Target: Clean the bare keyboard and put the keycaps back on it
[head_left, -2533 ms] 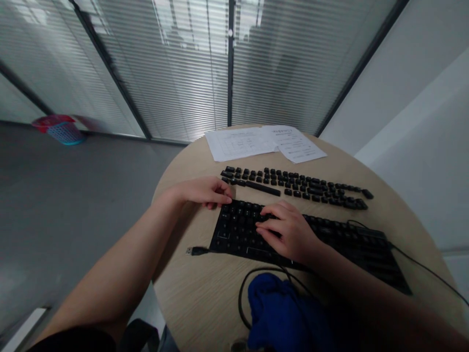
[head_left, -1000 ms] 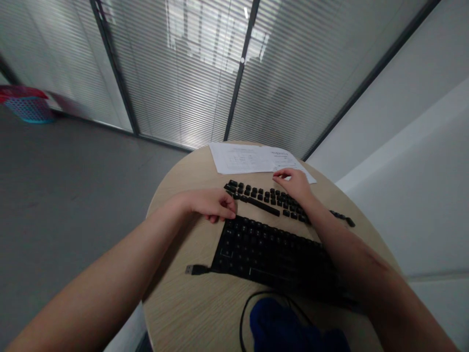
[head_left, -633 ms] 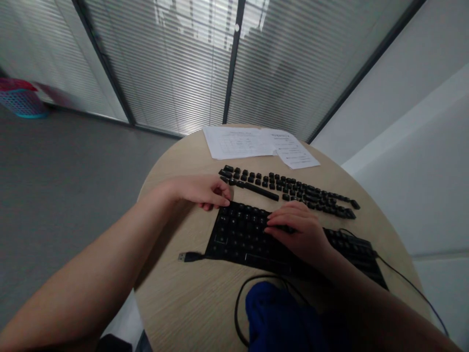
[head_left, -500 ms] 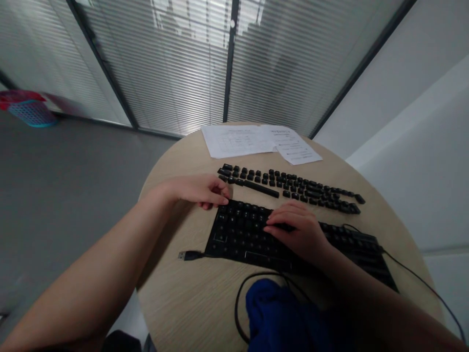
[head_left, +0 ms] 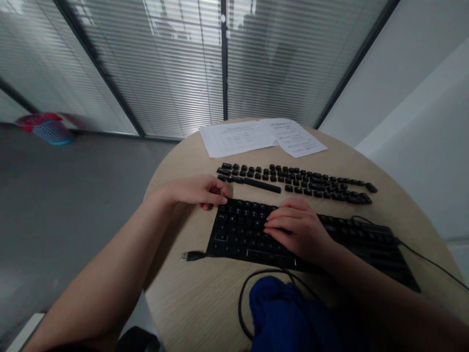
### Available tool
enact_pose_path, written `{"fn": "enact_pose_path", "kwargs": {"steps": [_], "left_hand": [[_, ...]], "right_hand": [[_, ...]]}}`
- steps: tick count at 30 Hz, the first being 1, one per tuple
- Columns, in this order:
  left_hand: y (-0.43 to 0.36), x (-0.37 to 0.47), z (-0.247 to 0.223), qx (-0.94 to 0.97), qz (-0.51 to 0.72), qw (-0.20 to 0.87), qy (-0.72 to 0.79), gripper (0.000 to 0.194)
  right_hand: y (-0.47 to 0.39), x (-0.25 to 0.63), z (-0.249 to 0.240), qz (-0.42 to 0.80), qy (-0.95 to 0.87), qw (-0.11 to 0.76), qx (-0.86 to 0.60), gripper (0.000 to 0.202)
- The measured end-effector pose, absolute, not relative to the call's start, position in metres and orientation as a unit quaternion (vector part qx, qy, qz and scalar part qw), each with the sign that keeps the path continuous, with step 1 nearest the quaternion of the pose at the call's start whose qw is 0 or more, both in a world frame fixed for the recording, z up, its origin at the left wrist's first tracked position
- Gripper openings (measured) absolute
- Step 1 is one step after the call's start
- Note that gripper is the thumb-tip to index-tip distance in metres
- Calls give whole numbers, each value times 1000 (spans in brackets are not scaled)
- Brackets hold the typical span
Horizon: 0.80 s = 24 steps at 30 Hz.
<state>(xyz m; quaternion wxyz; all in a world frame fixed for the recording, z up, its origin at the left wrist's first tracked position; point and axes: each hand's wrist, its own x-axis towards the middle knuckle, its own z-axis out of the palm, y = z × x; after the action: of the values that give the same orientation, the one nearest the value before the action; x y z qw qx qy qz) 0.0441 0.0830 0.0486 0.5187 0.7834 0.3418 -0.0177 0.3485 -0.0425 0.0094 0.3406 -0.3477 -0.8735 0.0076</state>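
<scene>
A black keyboard (head_left: 252,237) lies on the round wooden table (head_left: 176,293), its lower left part showing sockets without keycaps. My left hand (head_left: 205,191) touches its upper left corner, fingers curled, thumb on the edge; whatever they might pinch is hidden. Over the keyboard's middle rests my right hand (head_left: 298,227), fingers bent and close together, with their tips on the keys; nothing held can be made out. Loose black keycaps (head_left: 296,183) stand in rows behind the keyboard, with a long bar-shaped keycap (head_left: 262,186) toward their left end.
White printed papers (head_left: 242,139) lie at the table's far edge. A USB plug (head_left: 192,255) sits by the keyboard's lower left corner. Blue cloth (head_left: 278,308) and a looped black cable (head_left: 242,303) are at the near side. A red and blue basket (head_left: 53,131) stands on the floor.
The camera view has turned slightly, shifting the basket and the keyboard's right end rightward. Both hands keep nearly the same places on the keyboard.
</scene>
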Motion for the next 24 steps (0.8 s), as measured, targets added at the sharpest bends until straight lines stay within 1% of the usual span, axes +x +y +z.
{"fn": "enact_pose_path", "kwargs": {"steps": [5,10,19,24], "left_hand": [[80,45,51,782,-12,519,344,30],[82,45,49,779,-7,530,335,30],[84,44,45,780,-5,532,331,28],[85,43,45,778,1,526,343,30]], "right_hand": [[-42,347,8,20,-871,354,-340,6],[-42,345,11,24,-872,342,-351,8],[-38,343,11,84,-860,339,-372,13],[-38,342,9,71,-863,332,-374,12]]}}
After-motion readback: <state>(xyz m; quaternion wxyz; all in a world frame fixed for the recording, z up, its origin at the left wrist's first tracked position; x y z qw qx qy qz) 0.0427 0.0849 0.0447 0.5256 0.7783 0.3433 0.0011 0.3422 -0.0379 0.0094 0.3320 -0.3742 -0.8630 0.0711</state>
